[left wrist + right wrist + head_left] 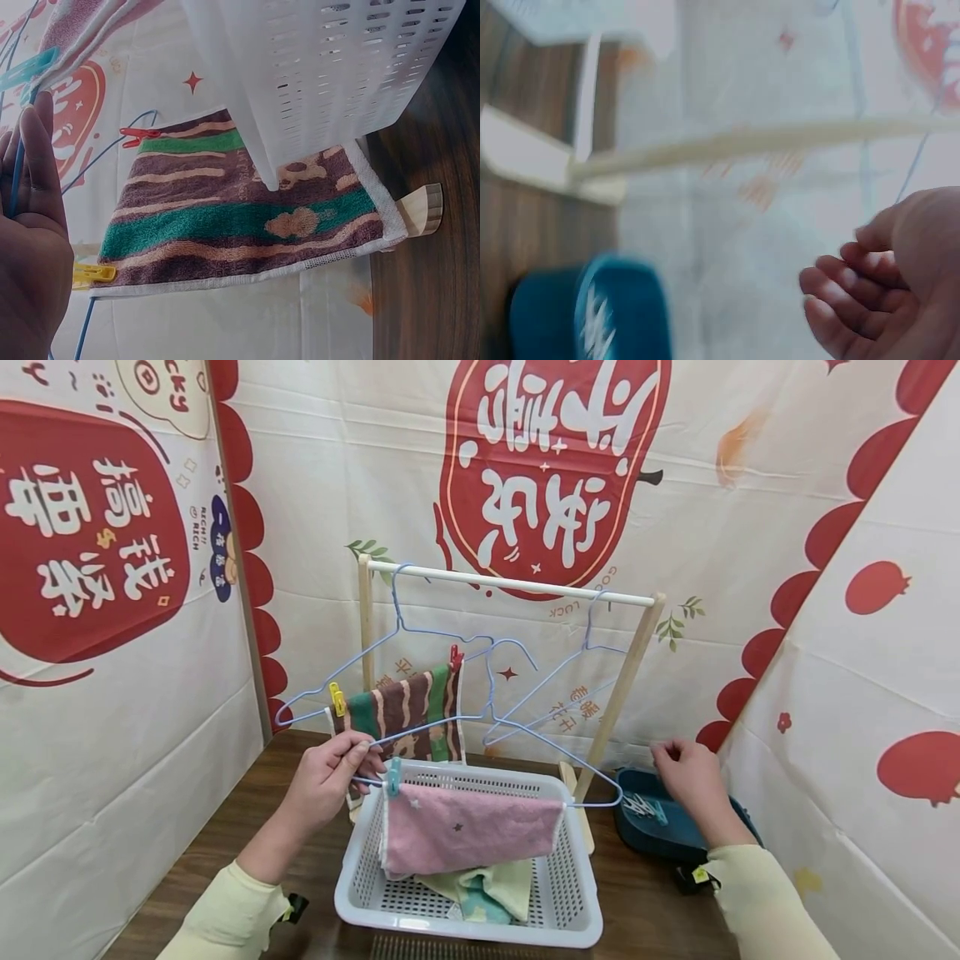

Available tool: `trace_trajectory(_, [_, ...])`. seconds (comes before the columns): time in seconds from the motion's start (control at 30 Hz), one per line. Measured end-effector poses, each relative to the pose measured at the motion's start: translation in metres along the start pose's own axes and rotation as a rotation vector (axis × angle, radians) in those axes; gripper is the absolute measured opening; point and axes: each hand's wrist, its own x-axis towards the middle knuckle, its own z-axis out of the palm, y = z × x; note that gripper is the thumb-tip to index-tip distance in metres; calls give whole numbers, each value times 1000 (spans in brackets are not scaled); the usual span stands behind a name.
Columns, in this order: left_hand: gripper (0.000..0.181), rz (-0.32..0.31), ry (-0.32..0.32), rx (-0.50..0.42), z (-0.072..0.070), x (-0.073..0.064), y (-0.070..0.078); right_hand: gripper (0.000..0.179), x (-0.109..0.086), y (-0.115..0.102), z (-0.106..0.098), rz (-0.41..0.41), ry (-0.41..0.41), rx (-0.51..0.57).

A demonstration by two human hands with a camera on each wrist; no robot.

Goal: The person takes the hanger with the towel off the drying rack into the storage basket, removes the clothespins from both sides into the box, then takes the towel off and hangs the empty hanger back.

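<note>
My left hand (322, 781) pinches the left end of a blue wire hanger (491, 689) above the white basket. A pink towel (465, 831) hangs folded over its lower bar, with a teal clothespin (393, 777) on the towel's left corner. In the left wrist view, that clothespin (30, 69) sits just beyond the fingertips. Over the dark teal bin (641, 839) is my right hand (690, 785), fingers loosely curled and nothing visible in them. Several clothespins (643, 808) lie in the bin. The right wrist view is blurred.
Behind the basket (352, 893) stands a wooden rack (630, 677). A brown-and-green striped towel (408, 706) hangs from one hanger there by yellow (337, 699) and red (455, 657) clothespins. Another hanger (588, 627) hangs at right. A pale yellow cloth (510, 885) lies in the basket.
</note>
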Motion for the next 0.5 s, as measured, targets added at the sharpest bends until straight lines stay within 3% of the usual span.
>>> trace_trajectory(0.07, [17, 1, 0, 1, 0, 1, 1, 39, -12, -18, 0, -22, 111, 69])
trace_trajectory(0.17, [17, 2, -2, 0, 1, 2, 2, 36, -34, -46, 5, -87, 345, 214])
trace_trajectory(0.3, [16, -2, -5, -3, 3, 2, 2, 26, -60, -81, 9, -285, 626, 366])
trace_trajectory(0.4, [16, -3, -4, 1, 3, 2, 3, 17, -74, -103, 11, -482, 696, 373])
trace_trajectory(0.5, [15, 5, -4, 3, 4, 1, 5, 15, -85, -122, 16, -674, 640, 355])
